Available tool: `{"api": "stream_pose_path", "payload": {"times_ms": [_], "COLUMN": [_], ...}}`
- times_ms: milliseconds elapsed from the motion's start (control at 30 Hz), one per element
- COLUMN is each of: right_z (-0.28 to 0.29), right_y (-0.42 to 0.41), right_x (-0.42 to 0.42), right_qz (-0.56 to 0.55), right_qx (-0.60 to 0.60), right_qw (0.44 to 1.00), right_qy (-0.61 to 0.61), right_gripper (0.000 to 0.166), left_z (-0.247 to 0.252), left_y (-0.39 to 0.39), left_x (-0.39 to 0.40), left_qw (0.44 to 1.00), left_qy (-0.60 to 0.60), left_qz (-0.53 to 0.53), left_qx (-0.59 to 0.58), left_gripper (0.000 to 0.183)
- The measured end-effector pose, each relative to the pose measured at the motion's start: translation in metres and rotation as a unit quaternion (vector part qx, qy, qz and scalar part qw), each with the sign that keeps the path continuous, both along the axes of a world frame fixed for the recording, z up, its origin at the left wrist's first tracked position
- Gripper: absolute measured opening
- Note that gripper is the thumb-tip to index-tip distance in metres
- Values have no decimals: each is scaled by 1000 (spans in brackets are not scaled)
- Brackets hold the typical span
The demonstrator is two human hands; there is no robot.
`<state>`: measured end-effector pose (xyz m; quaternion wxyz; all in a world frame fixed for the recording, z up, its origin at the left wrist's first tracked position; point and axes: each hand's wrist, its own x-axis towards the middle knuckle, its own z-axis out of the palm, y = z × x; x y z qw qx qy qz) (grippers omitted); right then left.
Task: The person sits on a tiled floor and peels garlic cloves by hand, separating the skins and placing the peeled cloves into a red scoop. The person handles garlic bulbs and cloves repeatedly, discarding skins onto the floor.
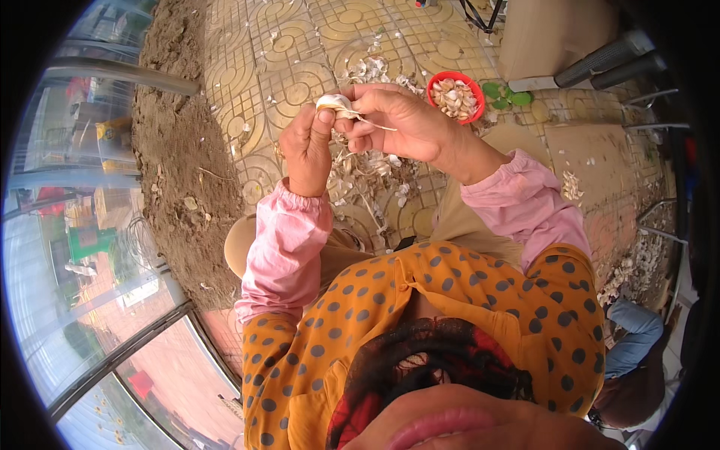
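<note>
Both my hands meet around a garlic bulb point(333, 103) with white, partly loosened skin and a thin dry strand hanging off to the right. My left hand point(308, 143) pinches its left side, thumb in front. The fingers of my right hand point(394, 118) grip its right side and the papery skin. Just right of my right hand, on the paving, stands a round red bowl point(482, 104) filled with garlic cloves point(453, 97). Peeled garlic skins and dry stalks point(365, 163) lie scattered on the tiles beneath my hands.
Bare soil point(180, 146) runs along the left, beside glass panels with a metal rail point(118, 70). A cardboard box point(554, 39) and metal chair legs are at the upper right. Flattened cardboard point(590, 147) lies at the right. Another person's denim-clad leg point(635, 334) shows at the lower right.
</note>
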<state>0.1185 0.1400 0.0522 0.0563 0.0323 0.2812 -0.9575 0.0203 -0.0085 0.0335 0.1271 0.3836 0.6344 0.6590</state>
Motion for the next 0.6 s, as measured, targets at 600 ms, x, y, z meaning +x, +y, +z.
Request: {"api": "stream_pose_path", "payload": {"times_ms": [600], "right_z": [-4], "right_y": [6], "right_x": [-4], "right_qz": [29], "right_qx": [141], "right_qw": [989], "right_qy": [23], "right_gripper": [36], "left_z": [19], "left_y": [3], "left_x": [4], "left_qw": [984], "left_qy": [-170], "left_qz": [-57], "left_qx": [2], "left_gripper": [27]}}
